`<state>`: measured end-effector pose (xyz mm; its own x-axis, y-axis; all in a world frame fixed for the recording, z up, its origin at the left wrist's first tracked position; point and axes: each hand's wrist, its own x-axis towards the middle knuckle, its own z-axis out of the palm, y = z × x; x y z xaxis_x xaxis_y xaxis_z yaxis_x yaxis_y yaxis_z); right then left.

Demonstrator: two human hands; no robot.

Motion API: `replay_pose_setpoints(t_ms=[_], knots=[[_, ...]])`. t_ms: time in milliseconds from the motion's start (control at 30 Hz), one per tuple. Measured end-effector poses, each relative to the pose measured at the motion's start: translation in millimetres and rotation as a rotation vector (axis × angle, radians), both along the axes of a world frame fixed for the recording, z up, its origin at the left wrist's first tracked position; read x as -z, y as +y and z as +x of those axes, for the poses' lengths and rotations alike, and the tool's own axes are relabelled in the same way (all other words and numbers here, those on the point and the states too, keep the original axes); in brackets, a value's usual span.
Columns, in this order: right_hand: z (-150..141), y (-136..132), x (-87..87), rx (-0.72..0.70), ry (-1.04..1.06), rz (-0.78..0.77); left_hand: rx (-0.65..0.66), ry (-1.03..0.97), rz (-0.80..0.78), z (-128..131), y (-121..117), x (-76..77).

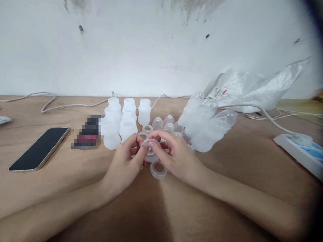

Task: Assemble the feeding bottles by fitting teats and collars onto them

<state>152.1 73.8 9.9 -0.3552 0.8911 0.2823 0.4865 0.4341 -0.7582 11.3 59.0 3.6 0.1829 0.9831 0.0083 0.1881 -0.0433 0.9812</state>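
Note:
My left hand (128,159) and my right hand (174,151) meet at the middle of the table. Both are closed on one translucent baby bottle collar ring (152,157), with the thumbs pressed onto a clear piece at its centre that I cannot make out well. Just below it on the wood lies a loose collar ring (158,170). Behind my fingers are another ring (147,128) and several clear bottle caps (157,122), partly hidden by the right hand. White baby bottles (112,132) stand upright to the left of the caps.
More bottles with clear domed tops (204,131) cluster on the right. Behind them rests a silvery plastic bag (242,89). A power strip (300,151) with a cable lies far right. On the left are a phone (39,149) and a blurred dark item (88,132). A white wall closes the back.

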Motion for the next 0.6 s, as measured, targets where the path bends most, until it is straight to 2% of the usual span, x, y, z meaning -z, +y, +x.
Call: replay_pose_setpoints(t_ms=[200, 467, 600], knots=[[-2.0, -0.7, -1.9, -0.008, -0.009, 0.004, 0.018, 0.104, 0.082, 0.3, -0.5, 4.5], [-1.4, -0.5, -1.3, -0.057, 0.011, 0.039, -0.020, 0.045, 0.095, 0.5, -2.0, 3.1], [-1.7, -3.2, -1.5, -0.047, 0.024, 0.090, -0.008, 0.095, 0.119, 1.1, -3.6, 3.1]])
